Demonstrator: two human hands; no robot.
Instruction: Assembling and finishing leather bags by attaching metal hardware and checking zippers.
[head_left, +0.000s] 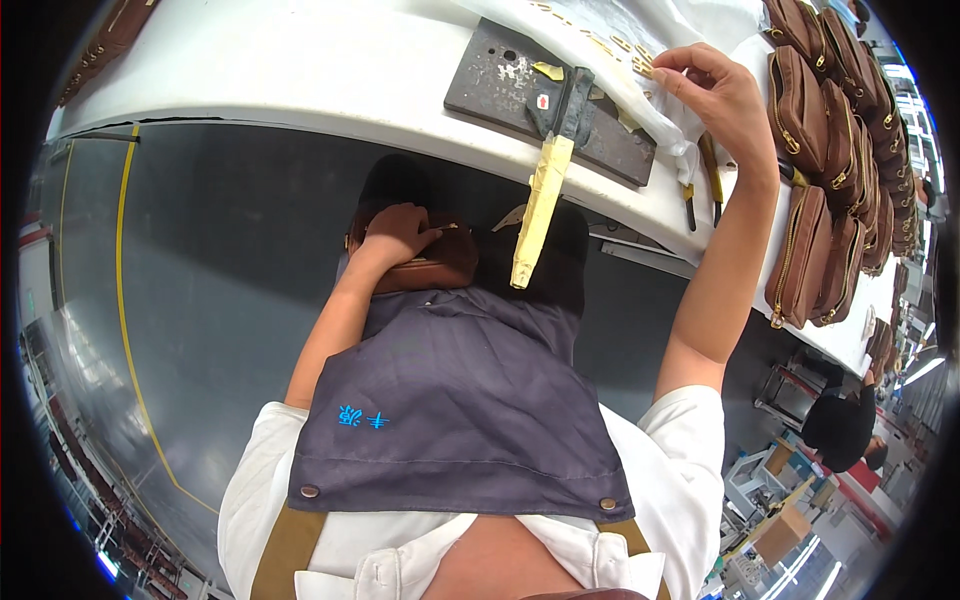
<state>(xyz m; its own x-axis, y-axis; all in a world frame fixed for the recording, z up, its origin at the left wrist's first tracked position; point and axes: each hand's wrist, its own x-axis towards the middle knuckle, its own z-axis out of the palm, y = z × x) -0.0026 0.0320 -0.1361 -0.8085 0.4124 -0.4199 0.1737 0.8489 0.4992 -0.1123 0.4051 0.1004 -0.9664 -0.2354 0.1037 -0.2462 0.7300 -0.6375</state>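
On my lap lies a brown zippered pouch (455,258), and my left hand (398,238) rests over its upper side with the fingers curled onto it. My right hand (712,92) reaches across the white table to a clear plastic bag (610,75). Its thumb and forefinger come together at small gold-coloured metal pieces (642,62) lying on the plastic. Whether one is between the fingertips is too small to tell. Left of this hand, a hammer-like tool (545,195) with a yellow-taped handle lies on a dark metal plate (490,75), its handle jutting over the table edge.
Rows of brown zippered pouches (800,250) stand along the table's right side. Dark-tipped tools with yellow grips (712,175) lie beside the plastic bag. More brown goods (110,45) sit at the far left. Another person (840,425) is at the right, farther off.
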